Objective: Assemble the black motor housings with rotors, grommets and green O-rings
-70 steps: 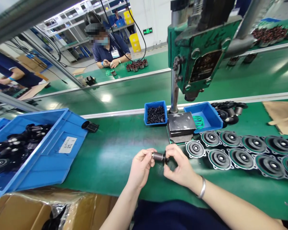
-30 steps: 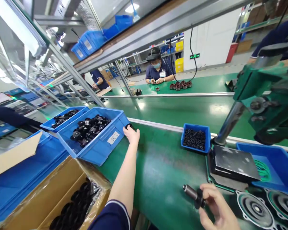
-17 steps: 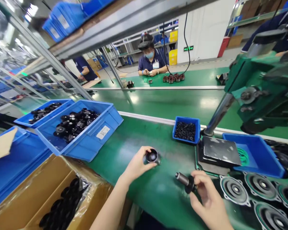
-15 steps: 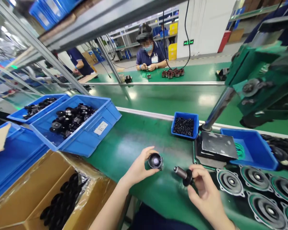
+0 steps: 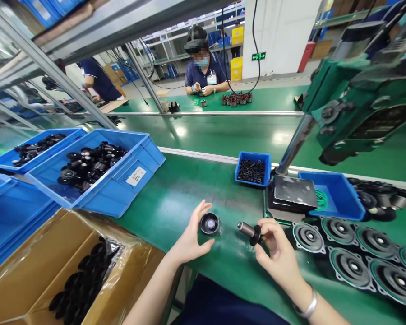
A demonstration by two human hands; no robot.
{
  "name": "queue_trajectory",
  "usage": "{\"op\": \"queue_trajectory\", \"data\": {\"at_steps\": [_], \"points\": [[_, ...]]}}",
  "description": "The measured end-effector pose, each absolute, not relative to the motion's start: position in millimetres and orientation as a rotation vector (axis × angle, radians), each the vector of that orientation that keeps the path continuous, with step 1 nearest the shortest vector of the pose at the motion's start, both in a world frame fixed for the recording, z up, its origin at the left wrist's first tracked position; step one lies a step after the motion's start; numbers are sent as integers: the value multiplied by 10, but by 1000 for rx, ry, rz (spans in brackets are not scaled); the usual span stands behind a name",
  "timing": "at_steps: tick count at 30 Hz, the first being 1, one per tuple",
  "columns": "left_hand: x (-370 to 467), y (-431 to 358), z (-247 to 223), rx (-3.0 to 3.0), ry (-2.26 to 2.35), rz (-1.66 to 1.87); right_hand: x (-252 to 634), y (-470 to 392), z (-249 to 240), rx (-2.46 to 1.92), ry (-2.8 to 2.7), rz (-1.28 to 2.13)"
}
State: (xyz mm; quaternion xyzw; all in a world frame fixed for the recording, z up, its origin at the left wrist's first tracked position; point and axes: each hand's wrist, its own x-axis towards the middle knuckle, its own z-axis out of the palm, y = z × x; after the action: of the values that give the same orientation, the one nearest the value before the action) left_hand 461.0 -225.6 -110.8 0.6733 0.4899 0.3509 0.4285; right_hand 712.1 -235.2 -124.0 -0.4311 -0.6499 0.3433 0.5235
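A round black cup-shaped part sits on the green bench, its hollow side facing up. Around its left side is my left hand, thumb and fingers spread apart. To the right, my right hand pinches a dark part with a metallic shaft and a black disc; the shaft points up and left toward the cup. Round metal plates with dark rings lie to the right of my right hand.
Blue bins of black parts and a cardboard box stand at left. Behind my right hand are a small blue bin, a metal block and a green press. A person sits across the bench.
My left hand has let go of the black cup and its fingers have opened. The whole view has shifted slightly. My right hand still holds the shaft part.
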Motion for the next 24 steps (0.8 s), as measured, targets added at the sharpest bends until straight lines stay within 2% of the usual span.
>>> {"op": "queue_trajectory", "data": {"at_steps": [5,11,15,18,20,24], "points": [[4621,-2216,-1163,1702,1535,937,7107,-2357,-1226,-1020,-1579,815],[4446,-2174,-890,1994,1423,599,7121,-2363,-1221,-1017,-1576,824],[4663,-2226,-858,2087,2026,526,7127,-2368,-1237,-997,-1607,824],[4903,-2237,-868,1952,2348,289,7124,-2357,-1250,-981,-1613,836],[4970,-2230,-834,1959,2355,145,7120,-2348,-1251,-977,-1606,850],[4921,-2214,-745,2123,2232,72,7110,-2347,-1241,-973,-1580,881]]}}
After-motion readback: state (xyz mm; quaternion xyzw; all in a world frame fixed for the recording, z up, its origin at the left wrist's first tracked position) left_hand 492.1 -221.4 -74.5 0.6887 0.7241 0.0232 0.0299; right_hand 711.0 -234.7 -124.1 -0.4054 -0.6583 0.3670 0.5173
